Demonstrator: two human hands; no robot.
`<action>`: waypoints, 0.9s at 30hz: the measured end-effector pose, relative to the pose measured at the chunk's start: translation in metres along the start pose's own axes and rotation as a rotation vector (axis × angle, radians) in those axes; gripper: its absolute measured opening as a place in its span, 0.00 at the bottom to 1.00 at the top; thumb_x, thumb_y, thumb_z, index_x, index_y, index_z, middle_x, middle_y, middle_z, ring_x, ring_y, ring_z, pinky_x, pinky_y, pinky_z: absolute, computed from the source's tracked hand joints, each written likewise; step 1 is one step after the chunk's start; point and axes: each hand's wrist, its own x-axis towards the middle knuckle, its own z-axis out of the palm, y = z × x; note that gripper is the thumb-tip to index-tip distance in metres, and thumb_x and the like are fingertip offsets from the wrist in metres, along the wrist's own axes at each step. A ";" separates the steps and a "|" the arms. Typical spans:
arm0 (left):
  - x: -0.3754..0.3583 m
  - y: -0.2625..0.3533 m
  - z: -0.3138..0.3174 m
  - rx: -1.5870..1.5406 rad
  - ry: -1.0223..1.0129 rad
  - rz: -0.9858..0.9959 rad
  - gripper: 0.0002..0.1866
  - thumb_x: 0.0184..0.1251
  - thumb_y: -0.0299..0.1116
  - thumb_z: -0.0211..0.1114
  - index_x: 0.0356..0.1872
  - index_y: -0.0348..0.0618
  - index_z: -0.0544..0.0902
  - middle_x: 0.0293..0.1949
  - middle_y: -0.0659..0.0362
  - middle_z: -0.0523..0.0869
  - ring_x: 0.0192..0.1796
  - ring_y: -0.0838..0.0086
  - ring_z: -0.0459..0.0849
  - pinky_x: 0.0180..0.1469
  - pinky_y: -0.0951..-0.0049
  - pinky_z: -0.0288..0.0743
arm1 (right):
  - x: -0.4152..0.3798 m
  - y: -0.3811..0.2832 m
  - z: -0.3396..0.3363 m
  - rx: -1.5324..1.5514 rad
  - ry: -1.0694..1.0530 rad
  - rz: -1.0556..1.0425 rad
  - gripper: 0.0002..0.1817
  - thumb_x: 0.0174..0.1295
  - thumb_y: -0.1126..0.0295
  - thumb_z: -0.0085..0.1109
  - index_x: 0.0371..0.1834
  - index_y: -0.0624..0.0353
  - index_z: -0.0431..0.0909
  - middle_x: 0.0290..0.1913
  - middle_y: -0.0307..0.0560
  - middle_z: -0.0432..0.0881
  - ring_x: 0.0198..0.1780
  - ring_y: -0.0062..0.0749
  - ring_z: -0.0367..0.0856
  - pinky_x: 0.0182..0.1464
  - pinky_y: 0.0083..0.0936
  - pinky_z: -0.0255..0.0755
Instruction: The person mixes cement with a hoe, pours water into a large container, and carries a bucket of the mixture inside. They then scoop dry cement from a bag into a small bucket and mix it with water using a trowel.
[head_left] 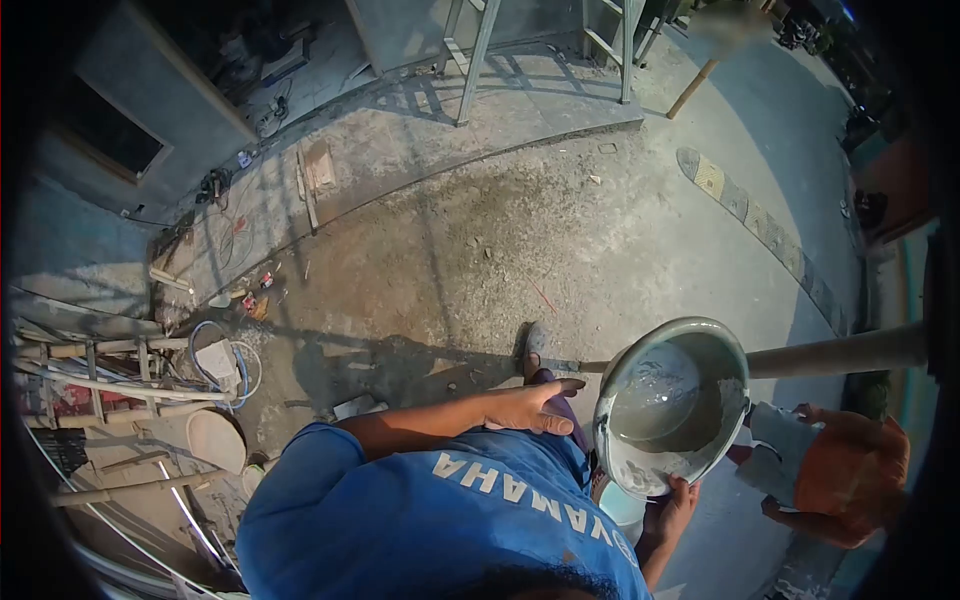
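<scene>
Our own hands are out of view, so we cannot tell their grip. The pan (pixel 672 405), partly filled with wet grey mortar (pixel 655 400), is held up from beneath by a co-worker's hand (pixel 676 503). The co-worker's other hand (pixel 535 408) lies flat beside a shoe (pixel 535 345). We judge the lift well along and the handover not yet made. A pole (pixel 840 352) runs just behind the pan's rim and may obstruct it. A person in orange (pixel 850 475) crouches near, and a ladder (pixel 475 60) stands well apart.
</scene>
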 end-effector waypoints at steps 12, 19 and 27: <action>-0.013 0.084 -0.158 -1.045 0.997 0.508 0.36 0.65 0.42 0.62 0.69 0.49 0.53 0.65 0.52 0.66 0.67 0.54 0.65 0.62 0.42 0.64 | 0.202 0.075 0.429 -0.300 -0.999 0.439 0.17 0.51 0.84 0.50 0.47 0.65 0.71 0.41 0.46 0.79 0.41 0.30 0.78 0.49 0.28 0.72; -0.032 0.074 -0.264 -1.274 1.263 0.995 0.25 0.60 0.26 0.60 0.60 0.36 0.66 0.55 0.51 0.76 0.59 0.61 0.76 0.62 0.59 0.71 | 0.213 0.170 0.584 -0.568 -1.301 0.562 0.17 0.51 0.81 0.55 0.45 0.62 0.71 0.40 0.44 0.79 0.35 0.27 0.79 0.33 0.23 0.76; -0.101 0.063 -0.343 -1.592 1.655 1.035 0.21 0.59 0.17 0.53 0.55 0.37 0.68 0.53 0.50 0.75 0.55 0.58 0.77 0.56 0.59 0.77 | 0.182 0.242 0.760 -1.397 -1.686 0.361 0.24 0.65 0.51 0.53 0.55 0.55 0.63 0.49 0.50 0.77 0.42 0.33 0.80 0.37 0.26 0.76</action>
